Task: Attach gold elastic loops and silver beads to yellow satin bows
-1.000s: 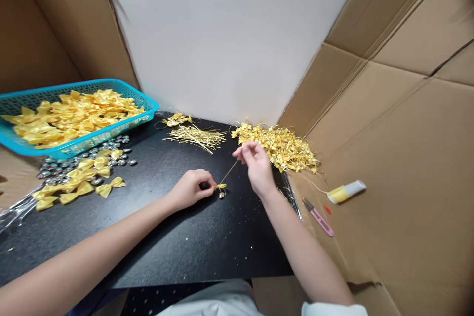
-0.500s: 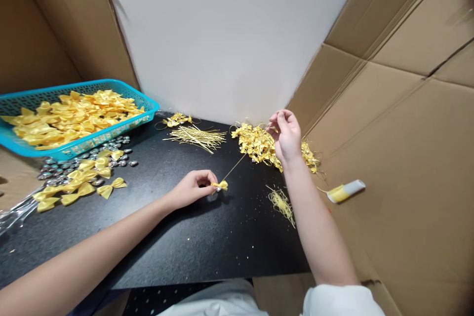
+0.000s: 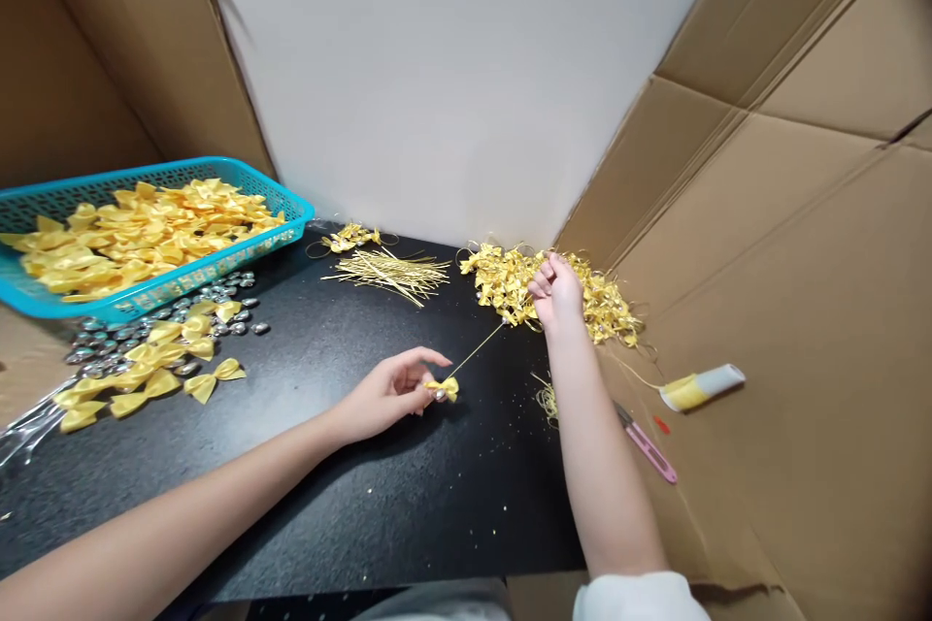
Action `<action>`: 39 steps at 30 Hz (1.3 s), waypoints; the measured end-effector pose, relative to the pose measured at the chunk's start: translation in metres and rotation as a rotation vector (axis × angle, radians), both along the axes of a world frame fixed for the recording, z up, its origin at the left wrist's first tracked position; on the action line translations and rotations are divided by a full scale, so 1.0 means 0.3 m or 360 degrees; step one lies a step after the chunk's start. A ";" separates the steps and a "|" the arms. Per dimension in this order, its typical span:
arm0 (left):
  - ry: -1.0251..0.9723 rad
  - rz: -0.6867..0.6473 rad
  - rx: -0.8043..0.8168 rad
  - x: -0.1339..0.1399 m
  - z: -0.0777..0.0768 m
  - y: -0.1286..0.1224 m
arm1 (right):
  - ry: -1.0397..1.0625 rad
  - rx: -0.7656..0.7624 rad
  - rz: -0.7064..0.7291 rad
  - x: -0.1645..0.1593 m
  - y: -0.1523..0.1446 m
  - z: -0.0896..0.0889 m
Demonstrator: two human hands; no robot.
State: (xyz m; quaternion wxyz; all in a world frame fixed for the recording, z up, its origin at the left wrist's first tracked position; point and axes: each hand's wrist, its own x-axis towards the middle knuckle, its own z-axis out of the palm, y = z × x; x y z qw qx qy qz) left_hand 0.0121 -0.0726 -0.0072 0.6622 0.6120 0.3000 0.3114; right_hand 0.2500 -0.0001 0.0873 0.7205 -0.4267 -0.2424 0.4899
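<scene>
Drawn farther from the yellow bow [image 3: 450,390] since the first frame, the right hand [image 3: 559,293] curls before the heap [image 3: 502,277], perhaps tensioning the cord [image 3: 477,351]; its grip is unclear. The left hand's [image 3: 385,394] fingers pinch the bow, nearer than the heap, likely as anchor.

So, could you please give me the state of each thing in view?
Left hand: pinching held bow
Held bow: at the fingertips
Cord: stretched straight
Right hand: fingers curled, grip unclear
Blue basket: filled with yellow bows
Loose bows: spread out
Silver beads: scattered
Gold strips: loosely heaped
Bow pile: heaped, partly hidden
Pink snips: lying, partly hidden
Roll: on its side
</scene>
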 end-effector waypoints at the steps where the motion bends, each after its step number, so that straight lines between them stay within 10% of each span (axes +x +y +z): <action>1: 0.0044 -0.0039 0.0050 0.000 0.002 -0.005 | -0.0010 -0.0024 0.0008 -0.006 0.009 -0.010; 17: 0.0592 0.0060 0.0818 -0.019 0.024 -0.016 | -0.0188 -0.0412 0.0442 -0.132 0.046 -0.187; 26: 0.0365 0.0875 0.0359 -0.034 0.012 0.024 | -0.0354 -0.0278 0.0989 -0.269 -0.075 -0.178; 39: 0.0129 0.0947 0.0159 -0.049 -0.007 0.046 | -0.0722 -0.0003 0.1378 -0.290 -0.098 -0.214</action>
